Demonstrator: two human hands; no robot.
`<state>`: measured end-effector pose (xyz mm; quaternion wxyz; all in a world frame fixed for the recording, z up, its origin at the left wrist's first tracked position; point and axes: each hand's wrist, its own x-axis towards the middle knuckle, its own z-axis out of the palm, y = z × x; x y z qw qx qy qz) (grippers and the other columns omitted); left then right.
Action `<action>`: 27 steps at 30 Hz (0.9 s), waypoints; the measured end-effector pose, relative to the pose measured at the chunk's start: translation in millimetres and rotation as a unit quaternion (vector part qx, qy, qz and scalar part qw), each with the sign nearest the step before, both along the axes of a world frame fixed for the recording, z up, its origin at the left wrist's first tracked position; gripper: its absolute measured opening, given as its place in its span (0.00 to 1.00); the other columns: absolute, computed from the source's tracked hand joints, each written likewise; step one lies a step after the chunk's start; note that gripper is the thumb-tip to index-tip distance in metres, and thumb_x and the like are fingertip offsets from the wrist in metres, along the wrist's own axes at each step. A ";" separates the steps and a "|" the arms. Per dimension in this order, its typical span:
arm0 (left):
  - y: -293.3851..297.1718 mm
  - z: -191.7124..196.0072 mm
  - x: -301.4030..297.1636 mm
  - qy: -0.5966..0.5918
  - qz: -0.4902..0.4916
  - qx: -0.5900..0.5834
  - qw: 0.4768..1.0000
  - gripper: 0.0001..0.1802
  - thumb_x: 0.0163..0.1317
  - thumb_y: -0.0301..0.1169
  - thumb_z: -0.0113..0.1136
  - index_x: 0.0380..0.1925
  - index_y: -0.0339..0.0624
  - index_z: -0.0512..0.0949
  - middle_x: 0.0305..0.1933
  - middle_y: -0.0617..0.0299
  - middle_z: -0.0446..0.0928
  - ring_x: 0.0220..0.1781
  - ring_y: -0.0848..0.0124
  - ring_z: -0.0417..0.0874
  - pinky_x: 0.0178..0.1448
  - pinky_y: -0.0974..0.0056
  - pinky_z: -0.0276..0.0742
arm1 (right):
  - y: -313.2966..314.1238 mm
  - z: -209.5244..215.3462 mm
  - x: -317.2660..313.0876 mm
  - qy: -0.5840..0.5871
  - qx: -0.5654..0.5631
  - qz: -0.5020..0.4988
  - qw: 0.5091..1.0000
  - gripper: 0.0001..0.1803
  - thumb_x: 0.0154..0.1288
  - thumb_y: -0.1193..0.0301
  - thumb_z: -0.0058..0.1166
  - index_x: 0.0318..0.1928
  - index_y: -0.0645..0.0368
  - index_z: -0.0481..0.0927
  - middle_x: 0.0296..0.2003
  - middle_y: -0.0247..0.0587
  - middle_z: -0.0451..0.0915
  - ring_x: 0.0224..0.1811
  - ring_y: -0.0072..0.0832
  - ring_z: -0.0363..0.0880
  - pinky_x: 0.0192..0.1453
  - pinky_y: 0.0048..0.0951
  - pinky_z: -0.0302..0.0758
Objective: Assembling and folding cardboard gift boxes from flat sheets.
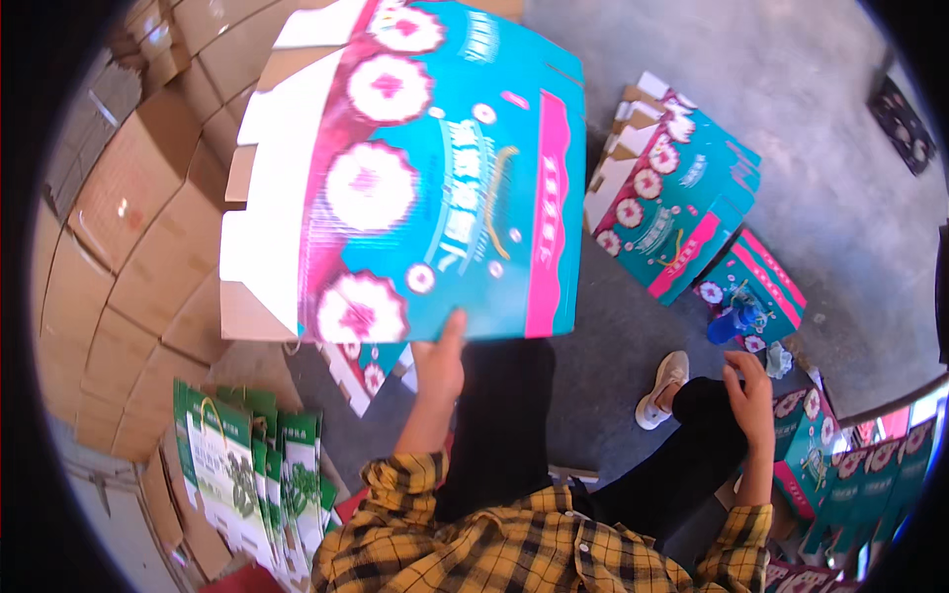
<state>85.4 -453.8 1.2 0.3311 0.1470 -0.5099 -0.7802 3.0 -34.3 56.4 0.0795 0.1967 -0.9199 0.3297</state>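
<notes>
My left hand [440, 364] grips the lower edge of a large flattened cardboard box [474, 198], thumb on its printed face. The box is teal and pink with white round flower-like shapes, and its white and brown flaps stick out on the left. It is held up over my lap and hides part of the floor. Above my right knee, my right hand [751, 395] holds nothing, its fingers apart and slightly bent. The thing nearest it is a blue object [733, 321], perhaps a bottle, on a smaller teal and pink box [781, 287].
A pile of matching flattened boxes [682, 198] lies on the grey floor [633, 49] ahead right. Brown cartons [138, 237] are stacked along the left. Green and white gift boxes [227, 455] stand near left. More teal boxes [870, 494] stand near right.
</notes>
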 end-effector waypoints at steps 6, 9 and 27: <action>98.4 6.2 5.9 -0.038 -0.097 -0.226 0.969 0.12 0.65 0.27 0.57 0.45 0.29 0.76 0.44 0.62 0.79 0.46 0.75 0.77 0.52 0.68 0.71 | -29.4 -3.9 -30.3 -0.053 -0.157 0.064 0.984 0.19 0.67 0.66 0.53 0.53 0.64 0.74 0.48 0.46 0.76 0.51 0.34 0.77 0.55 0.31 0.72; 140.4 -25.9 9.7 -0.060 -0.127 -0.313 0.939 0.12 0.66 0.28 0.56 0.45 0.30 0.78 0.43 0.58 0.81 0.47 0.69 0.80 0.53 0.65 0.73 | -29.5 -2.8 -47.6 -0.101 -0.259 0.067 0.958 0.25 0.71 0.60 0.48 0.62 0.61 0.68 0.57 0.45 0.72 0.59 0.33 0.71 0.60 0.29 0.68; 192.0 -149.9 15.5 -0.062 -0.210 -0.618 0.755 0.29 0.52 0.17 0.50 0.59 0.38 0.70 0.54 0.48 0.73 0.56 0.53 0.76 0.57 0.58 0.74 | 3.7 -67.7 -68.5 -0.348 -0.605 0.018 0.716 0.42 0.67 0.37 0.35 0.71 0.52 0.53 0.67 0.48 0.61 0.67 0.40 0.64 0.68 0.45 0.63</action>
